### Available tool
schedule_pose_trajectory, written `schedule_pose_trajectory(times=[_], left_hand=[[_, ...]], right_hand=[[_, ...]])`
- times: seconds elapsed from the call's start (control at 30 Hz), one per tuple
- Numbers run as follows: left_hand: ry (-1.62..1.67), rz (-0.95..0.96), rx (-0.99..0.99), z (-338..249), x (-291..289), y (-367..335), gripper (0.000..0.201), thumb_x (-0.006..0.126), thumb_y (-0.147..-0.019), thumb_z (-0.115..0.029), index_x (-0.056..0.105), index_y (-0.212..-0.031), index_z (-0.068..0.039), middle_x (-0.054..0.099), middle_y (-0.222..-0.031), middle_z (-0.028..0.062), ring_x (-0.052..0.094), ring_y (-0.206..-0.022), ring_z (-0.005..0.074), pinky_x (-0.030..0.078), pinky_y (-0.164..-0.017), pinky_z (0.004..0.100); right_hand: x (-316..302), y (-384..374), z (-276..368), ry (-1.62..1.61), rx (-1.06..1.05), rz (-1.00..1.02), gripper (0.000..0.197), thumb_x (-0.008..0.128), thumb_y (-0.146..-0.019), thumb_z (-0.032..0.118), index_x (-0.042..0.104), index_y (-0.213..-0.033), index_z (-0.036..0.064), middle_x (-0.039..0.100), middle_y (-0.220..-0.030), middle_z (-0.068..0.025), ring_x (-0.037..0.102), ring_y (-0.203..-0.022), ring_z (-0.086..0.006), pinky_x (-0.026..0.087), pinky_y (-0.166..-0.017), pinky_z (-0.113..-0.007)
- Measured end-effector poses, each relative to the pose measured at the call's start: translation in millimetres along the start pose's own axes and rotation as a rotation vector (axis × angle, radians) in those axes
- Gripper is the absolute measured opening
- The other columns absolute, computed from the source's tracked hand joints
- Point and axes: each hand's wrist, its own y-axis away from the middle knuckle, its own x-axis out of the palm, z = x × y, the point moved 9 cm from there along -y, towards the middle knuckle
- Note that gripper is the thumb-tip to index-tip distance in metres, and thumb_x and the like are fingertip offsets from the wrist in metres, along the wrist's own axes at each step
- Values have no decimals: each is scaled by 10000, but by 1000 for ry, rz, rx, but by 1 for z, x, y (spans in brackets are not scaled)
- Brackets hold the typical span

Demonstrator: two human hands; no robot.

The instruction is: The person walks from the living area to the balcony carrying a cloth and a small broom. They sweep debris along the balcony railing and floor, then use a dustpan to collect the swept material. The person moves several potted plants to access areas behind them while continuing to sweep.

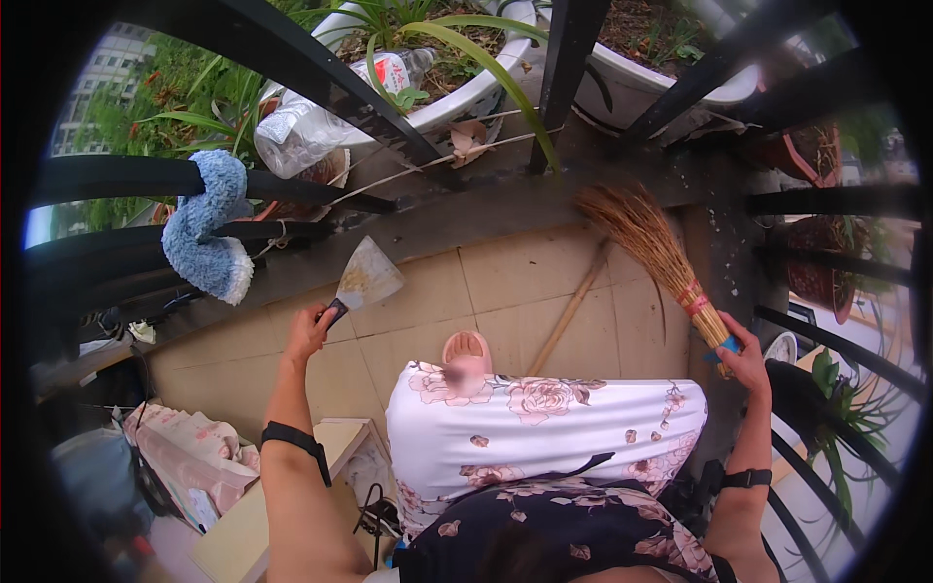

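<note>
My left hand (307,332) is closed around the dark handle of a scraper (369,275). Its wide, flat blade carries brownish smears and points up and away over the tiled floor (428,296). On the right side, my right hand (746,358) grips a straw hand broom (649,241) by its blue-wrapped handle end, just below a red binding. The broom's bristles fan out toward the far left and reach the dark ledge (466,209) under the railing. A thin wooden stick (571,311) lies on the tiles between the two hands, its far end close to the bristles.
Black railing bars (569,58) ring the far and right sides. A blue fluffy cloth (209,228) hangs over one bar at left. Beyond stand white planters (486,87) and a clear plastic bottle (301,136). A pale cabinet (238,534) is at lower left; a spiky plant (836,389) at right.
</note>
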Motion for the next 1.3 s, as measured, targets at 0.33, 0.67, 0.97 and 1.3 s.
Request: schedule_pose_trajectory(times=[0.33,0.67,0.97,1.3], left_hand=[[-142,-171,198,-17,36,-4,360,581,-883,-440,676,-902,-93,617,-672,181,603,-659,378,448,-595,446],[-185,-110,222,-58,41,-26,397,573,-891,-445,661,-882,-57,597,-605,147,595,-595,331,455,-570,411],[-59,-30,-5,-20,30,0,376,583,-887,-412,666,-864,-46,574,-558,136,590,-527,263,454,-558,386],[-400,-71,419,-172,58,-34,400,586,-865,-459,698,-882,-76,647,-771,210,619,-779,401,486,-691,477]], right_hand=[[-22,13,1,20,-35,1,650,624,-700,50,493,-1336,11,561,-1253,-70,514,-1133,-140,385,-977,-274],[-14,4,8,-41,-96,91,650,638,-695,72,501,-1327,8,570,-1250,-74,513,-1147,-148,367,-994,-278],[-41,11,14,-42,-50,-25,664,622,-674,58,503,-1326,12,556,-1271,-65,504,-1179,-155,347,-1023,-285],[-65,21,20,42,-124,-65,666,662,-674,140,521,-1315,27,593,-1192,-69,539,-1073,-136,398,-948,-272]])
